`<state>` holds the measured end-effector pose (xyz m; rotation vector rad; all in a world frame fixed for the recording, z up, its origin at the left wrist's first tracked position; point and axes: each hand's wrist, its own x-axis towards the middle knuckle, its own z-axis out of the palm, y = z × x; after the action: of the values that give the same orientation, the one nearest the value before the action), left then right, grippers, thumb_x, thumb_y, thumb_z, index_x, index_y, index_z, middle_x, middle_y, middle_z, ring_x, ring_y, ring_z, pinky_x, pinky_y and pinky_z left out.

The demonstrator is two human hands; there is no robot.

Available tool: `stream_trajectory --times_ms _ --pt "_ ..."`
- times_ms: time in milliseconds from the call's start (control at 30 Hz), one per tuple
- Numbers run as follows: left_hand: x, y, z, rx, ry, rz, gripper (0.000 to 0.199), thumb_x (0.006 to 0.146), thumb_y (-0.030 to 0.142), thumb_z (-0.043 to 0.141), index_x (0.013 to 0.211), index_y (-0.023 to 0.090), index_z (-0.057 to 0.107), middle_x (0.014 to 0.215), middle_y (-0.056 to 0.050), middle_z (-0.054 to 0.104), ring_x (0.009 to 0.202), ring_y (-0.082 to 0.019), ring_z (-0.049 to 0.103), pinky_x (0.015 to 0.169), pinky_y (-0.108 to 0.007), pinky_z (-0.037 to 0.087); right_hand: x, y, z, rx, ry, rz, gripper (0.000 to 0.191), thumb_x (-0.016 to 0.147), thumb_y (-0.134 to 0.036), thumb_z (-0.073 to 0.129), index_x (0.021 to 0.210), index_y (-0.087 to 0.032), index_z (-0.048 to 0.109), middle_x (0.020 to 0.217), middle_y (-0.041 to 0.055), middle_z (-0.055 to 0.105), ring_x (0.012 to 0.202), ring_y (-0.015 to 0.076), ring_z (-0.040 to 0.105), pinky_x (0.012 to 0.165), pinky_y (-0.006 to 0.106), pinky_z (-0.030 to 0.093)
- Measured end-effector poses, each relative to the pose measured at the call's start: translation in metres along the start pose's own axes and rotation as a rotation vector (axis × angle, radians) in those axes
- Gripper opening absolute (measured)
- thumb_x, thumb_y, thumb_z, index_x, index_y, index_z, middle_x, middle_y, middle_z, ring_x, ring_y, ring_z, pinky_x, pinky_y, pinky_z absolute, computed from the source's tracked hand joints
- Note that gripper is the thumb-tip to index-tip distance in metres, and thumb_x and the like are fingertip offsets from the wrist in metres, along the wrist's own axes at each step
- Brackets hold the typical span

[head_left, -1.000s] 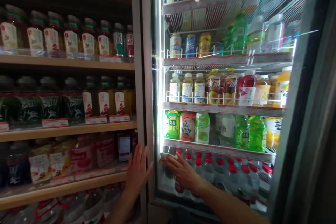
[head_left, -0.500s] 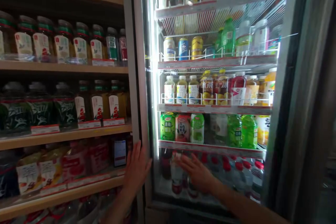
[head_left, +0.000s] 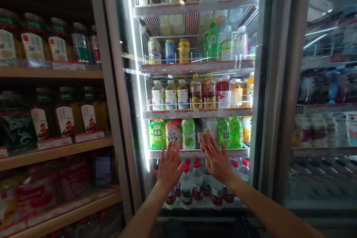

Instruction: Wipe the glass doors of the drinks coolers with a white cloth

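Note:
My left hand (head_left: 169,167) lies flat with spread fingers against the glass door (head_left: 129,85) of a lit drinks cooler. To its right, my right hand (head_left: 219,161) presses a small crumpled pale pinkish cloth (head_left: 203,140) to the glass. The fingers lie over the cloth and cover part of it. Behind the glass, near the hands, stand a pink-labelled carton (head_left: 173,132), a green-and-white bottle (head_left: 188,134) and red-capped bottles (head_left: 186,186) on the bottom level.
Wooden shelves (head_left: 55,150) with bottled drinks stand at the left, and a phone-like screen (head_left: 103,170) is on a lower one. A metal door frame (head_left: 290,81) separates this cooler from another cooler (head_left: 329,150) at the right.
My left hand has moved from the left door frame onto the glass. My right hand has risen from the bottom level to the shelf above. The view has shifted right.

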<state>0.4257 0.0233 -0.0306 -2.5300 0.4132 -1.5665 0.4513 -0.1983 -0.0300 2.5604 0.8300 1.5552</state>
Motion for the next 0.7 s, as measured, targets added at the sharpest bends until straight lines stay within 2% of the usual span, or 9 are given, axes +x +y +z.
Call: stream_trajectory --times_ms 67,100,267,333,433,500,633,700 --pt "0.008 0.012 0.0 -0.001 0.021 0.028 0.059 0.083 0.034 0.047 0.135 0.012 0.032 0.143 -0.014 0.034 0.136 -0.026 0.02 0.107 -0.046 0.025 0.008 0.005 -0.006 -0.003 0.029 0.073 0.064 0.081 -0.019 0.042 0.142 -0.015 0.022 0.148 0.0086 0.023 0.138 0.0262 0.011 0.109 0.052 0.009" --pt "0.011 0.017 0.0 0.0 0.034 0.042 0.059 0.082 0.034 0.048 0.135 0.012 0.032 0.142 -0.014 0.035 0.136 -0.026 0.02 0.108 -0.045 0.025 0.002 0.006 -0.006 -0.006 0.026 0.07 0.064 0.081 -0.02 0.042 0.142 -0.015 0.023 0.148 0.0083 0.023 0.138 0.0263 0.011 0.109 0.051 0.009" --pt "0.017 0.032 0.005 -0.018 0.079 0.091 0.056 0.081 0.032 0.049 0.132 0.013 0.037 0.141 -0.012 0.038 0.136 -0.026 0.022 0.109 -0.044 0.022 -0.061 0.017 0.006 -0.03 -0.051 -0.078 0.067 0.078 -0.012 0.041 0.142 -0.019 0.023 0.146 0.0036 0.03 0.138 0.0241 0.013 0.11 0.05 0.005" --pt "0.02 0.036 0.009 -0.035 0.077 0.095 0.056 0.081 0.031 0.048 0.133 0.014 0.036 0.141 -0.012 0.038 0.136 -0.025 0.022 0.109 -0.044 0.022 -0.064 0.032 0.003 -0.047 -0.035 -0.041 0.067 0.078 -0.013 0.04 0.142 -0.02 0.021 0.146 0.0041 0.031 0.137 0.0232 0.015 0.11 0.05 0.005" --pt "0.027 0.044 0.013 -0.067 0.057 0.076 0.056 0.081 0.031 0.047 0.134 0.015 0.036 0.142 -0.011 0.036 0.136 -0.025 0.022 0.109 -0.044 0.022 -0.044 0.053 -0.008 -0.073 0.008 0.12 0.064 0.082 -0.019 0.041 0.143 -0.019 0.021 0.147 0.0083 0.026 0.137 0.0251 0.018 0.109 0.051 0.01" --pt "0.031 0.053 0.014 -0.096 0.054 0.073 0.055 0.081 0.032 0.047 0.133 0.015 0.037 0.142 -0.011 0.036 0.136 -0.025 0.022 0.109 -0.044 0.021 -0.04 0.059 -0.013 -0.085 0.022 0.187 0.064 0.083 -0.022 0.042 0.143 -0.018 0.02 0.148 0.0099 0.023 0.136 0.0263 0.019 0.108 0.051 0.013" --pt "0.035 0.064 0.013 -0.132 0.025 0.084 0.056 0.081 0.031 0.046 0.135 0.016 0.034 0.143 -0.01 0.035 0.136 -0.024 0.022 0.11 -0.045 0.021 -0.077 0.058 -0.007 -0.102 -0.033 0.146 0.071 0.081 -0.021 0.043 0.144 -0.019 0.011 0.148 0.0096 0.025 0.135 0.0276 0.022 0.107 0.051 0.016" --pt "0.036 0.066 0.014 -0.138 0.014 0.088 0.057 0.081 0.031 0.046 0.136 0.016 0.033 0.143 -0.01 0.034 0.136 -0.024 0.022 0.11 -0.046 0.02 -0.092 0.065 -0.006 -0.133 -0.056 0.151 0.074 0.08 -0.019 0.042 0.145 -0.021 0.006 0.148 0.0093 0.023 0.134 0.0276 0.026 0.106 0.051 0.018"
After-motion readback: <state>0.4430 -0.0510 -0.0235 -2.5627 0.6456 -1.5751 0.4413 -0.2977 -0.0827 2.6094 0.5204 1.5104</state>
